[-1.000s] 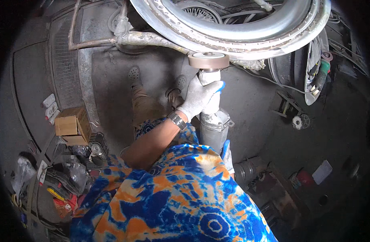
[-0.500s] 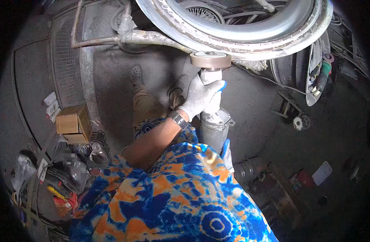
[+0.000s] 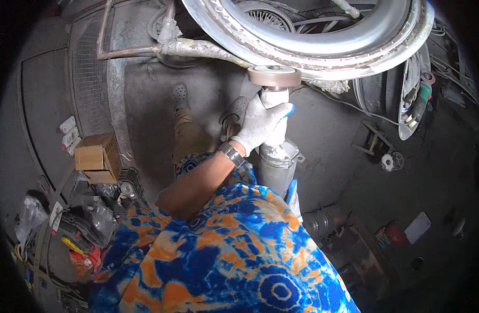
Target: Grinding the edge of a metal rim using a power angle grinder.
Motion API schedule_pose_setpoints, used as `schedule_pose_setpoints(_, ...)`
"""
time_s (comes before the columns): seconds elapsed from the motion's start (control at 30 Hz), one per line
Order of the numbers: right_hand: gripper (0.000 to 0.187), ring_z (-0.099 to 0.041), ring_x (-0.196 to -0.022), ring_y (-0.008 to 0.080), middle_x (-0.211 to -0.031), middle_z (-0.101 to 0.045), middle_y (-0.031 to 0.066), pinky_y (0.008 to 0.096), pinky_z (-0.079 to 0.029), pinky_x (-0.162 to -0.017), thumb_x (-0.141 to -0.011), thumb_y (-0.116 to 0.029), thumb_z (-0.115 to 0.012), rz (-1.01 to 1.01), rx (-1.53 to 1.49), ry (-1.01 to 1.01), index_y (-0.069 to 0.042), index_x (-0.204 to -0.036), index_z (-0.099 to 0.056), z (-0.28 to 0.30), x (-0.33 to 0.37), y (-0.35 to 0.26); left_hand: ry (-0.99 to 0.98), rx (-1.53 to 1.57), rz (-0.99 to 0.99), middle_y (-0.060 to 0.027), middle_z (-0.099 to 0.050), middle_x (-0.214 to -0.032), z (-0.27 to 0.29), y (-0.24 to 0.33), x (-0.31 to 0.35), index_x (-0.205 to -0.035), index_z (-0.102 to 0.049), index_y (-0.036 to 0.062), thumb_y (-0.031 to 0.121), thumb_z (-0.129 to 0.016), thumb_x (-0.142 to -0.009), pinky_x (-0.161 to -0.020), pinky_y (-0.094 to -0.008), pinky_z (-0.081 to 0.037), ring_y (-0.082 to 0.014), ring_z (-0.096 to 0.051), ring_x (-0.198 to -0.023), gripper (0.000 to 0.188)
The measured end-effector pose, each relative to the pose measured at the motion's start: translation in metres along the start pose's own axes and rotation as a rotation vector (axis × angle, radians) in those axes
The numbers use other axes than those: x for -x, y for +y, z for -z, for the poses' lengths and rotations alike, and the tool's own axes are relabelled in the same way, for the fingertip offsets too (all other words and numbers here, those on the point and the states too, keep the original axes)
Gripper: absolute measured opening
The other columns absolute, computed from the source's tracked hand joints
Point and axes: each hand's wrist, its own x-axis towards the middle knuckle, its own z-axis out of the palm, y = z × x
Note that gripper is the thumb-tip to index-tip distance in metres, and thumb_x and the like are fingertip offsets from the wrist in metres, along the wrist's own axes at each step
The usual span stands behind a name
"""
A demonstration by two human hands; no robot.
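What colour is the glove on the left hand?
White, with blue at the fingertip; the glove shows best in the head view.

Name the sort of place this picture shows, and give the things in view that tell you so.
Probably a metalwork or wheel repair workshop: a large metal wheel rim on a stand, a power grinder with its disc at the rim, held by a gloved left hand, and a dusty grey floor.

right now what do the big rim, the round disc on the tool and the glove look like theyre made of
The big rim looks like bare metal, possibly aluminium: silvery sheen, with dull crusty patches. The disc looks like a tan abrasive or fibre pad with a matte face. The left hand wears a glove that looks like white knit fabric with blue coated fingertips.
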Motion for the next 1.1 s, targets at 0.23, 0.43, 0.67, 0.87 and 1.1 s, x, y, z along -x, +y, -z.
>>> schedule_pose_setpoints(0.23,0.082,-0.059,-0.128,0.0262,-0.145,-0.061,0.0094,0.0401,-0.042,-0.115,-0.105,-0.07,-0.039,0.02,-0.002,0.012,-0.003,-0.151,-0.05,-0.005,0.011,0.004,-0.009,-0.009,0.064,-0.0051,-0.071,-0.091,-0.005,-0.005,-0.004,-0.107,-0.066,0.0026,0.01,-0.078,-0.09,-0.068,-0.0292,-0.06,-0.0131,-0.071,-0.078,0.021)
schedule_pose_setpoints(0.43,0.083,-0.058,-0.13,0.0253,-0.145,-0.061,0.0102,0.0393,-0.042,-0.115,-0.106,-0.069,-0.037,-0.003,0.004,-0.046,-0.001,-0.15,-0.051,-0.014,0.017,-0.01,0.001,0.003,0.07,-0.0056,-0.071,-0.091,-0.001,0.0,-0.003,-0.105,-0.067,0.002,0.01,-0.078,-0.09,-0.067,-0.029,-0.06,-0.0136,-0.071,-0.076,0.02)
schedule_pose_setpoints(0.67,0.081,-0.058,-0.13,0.0257,-0.145,-0.061,0.0099,0.0396,-0.041,-0.115,-0.107,-0.068,-0.035,0.06,0.061,-0.085,-0.002,-0.15,-0.053,-0.023,0.013,-0.017,0.002,-0.028,0.025,-0.0059,-0.072,-0.091,0.011,0.014,0.0,-0.106,-0.066,0.0017,0.012,-0.077,-0.092,-0.067,-0.0288,-0.06,-0.014,-0.072,-0.078,0.021)
schedule_pose_setpoints(0.87,0.08,-0.058,-0.13,0.0276,-0.147,-0.059,0.0087,0.042,-0.042,-0.116,-0.106,-0.068,-0.037,-0.05,-0.181,-0.137,-0.005,-0.154,-0.048,-0.044,0.027,-0.029,-0.016,-0.022,0.061,-0.0053,-0.071,-0.091,0.006,0.009,-0.004,-0.107,-0.066,0.002,0.012,-0.077,-0.091,-0.068,-0.0293,-0.06,-0.0136,-0.07,-0.077,0.021)
schedule_pose_setpoints(1.1,0.081,-0.061,-0.126,0.0228,-0.136,-0.066,0.0148,0.0339,-0.046,-0.11,-0.107,-0.066,-0.039,-0.069,-0.146,-0.018,0.006,-0.138,-0.06,-0.042,0.03,-0.022,-0.028,-0.039,0.054,-0.0048,-0.071,-0.088,0.004,0.012,-0.003,-0.104,-0.067,0.0022,0.012,-0.078,-0.09,-0.067,-0.0288,-0.059,-0.0134,-0.07,-0.076,0.02)
